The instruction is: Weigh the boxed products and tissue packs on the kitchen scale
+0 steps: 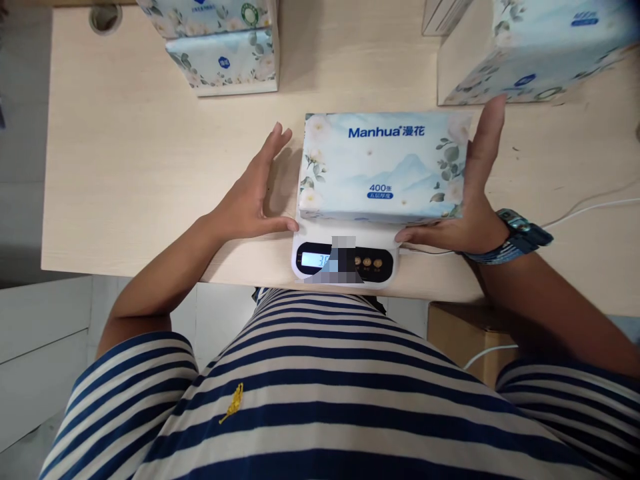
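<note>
A tissue pack [383,163], pale blue with flowers and "Manhua" lettering, lies flat on a white kitchen scale [345,233]. The scale's lit display is partly covered by a blurred patch, so its full reading is hidden. To the left of the pack, my left hand [255,190] is open, its thumb tip at the scale's edge and its fingers apart from the pack. My right hand [473,193] stands along the pack's right end with fingers stretched and thumb by the scale's right side; whether it touches the pack I cannot tell. A watch [520,230] sits on that wrist.
Stacked tissue packs [225,63] stand at the back left of the wooden table [125,147], more tissue packs [530,60] at the back right. A white cable [590,208] runs across the right side. Below the table is a cardboard box [450,333].
</note>
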A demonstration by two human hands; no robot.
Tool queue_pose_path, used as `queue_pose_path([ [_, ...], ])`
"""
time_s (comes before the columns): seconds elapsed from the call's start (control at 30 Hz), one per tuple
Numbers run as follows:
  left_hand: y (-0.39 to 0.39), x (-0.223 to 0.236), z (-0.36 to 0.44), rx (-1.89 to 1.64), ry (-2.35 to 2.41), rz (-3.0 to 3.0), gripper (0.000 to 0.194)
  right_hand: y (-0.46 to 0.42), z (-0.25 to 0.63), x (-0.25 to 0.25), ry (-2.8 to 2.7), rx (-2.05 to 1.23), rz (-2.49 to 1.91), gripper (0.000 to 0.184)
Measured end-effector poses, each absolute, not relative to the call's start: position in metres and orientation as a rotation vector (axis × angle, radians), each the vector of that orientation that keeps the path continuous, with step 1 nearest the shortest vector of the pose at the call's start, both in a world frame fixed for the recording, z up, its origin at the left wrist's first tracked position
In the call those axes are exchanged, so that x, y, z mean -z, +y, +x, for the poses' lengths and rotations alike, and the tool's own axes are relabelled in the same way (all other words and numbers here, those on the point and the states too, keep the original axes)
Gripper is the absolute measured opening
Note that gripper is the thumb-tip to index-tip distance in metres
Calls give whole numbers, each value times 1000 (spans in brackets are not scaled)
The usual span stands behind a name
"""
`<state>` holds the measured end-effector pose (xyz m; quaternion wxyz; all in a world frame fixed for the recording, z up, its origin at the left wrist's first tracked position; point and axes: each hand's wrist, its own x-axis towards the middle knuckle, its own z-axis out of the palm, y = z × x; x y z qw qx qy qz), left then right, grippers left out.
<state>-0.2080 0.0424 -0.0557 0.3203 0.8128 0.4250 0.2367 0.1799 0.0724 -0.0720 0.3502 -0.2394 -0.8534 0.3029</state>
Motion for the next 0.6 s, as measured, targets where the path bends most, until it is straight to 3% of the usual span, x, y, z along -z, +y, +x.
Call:
queue_pose_path([
  [0.37, 45, 60, -209, -623, 1087, 2162, 154, 72, 184, 74, -2280, -772, -727, 164],
  [0.6, 27, 55, -225, -602, 1176, 2143, 138, 50, 171, 75, -2136, -815, -831, 139],
])
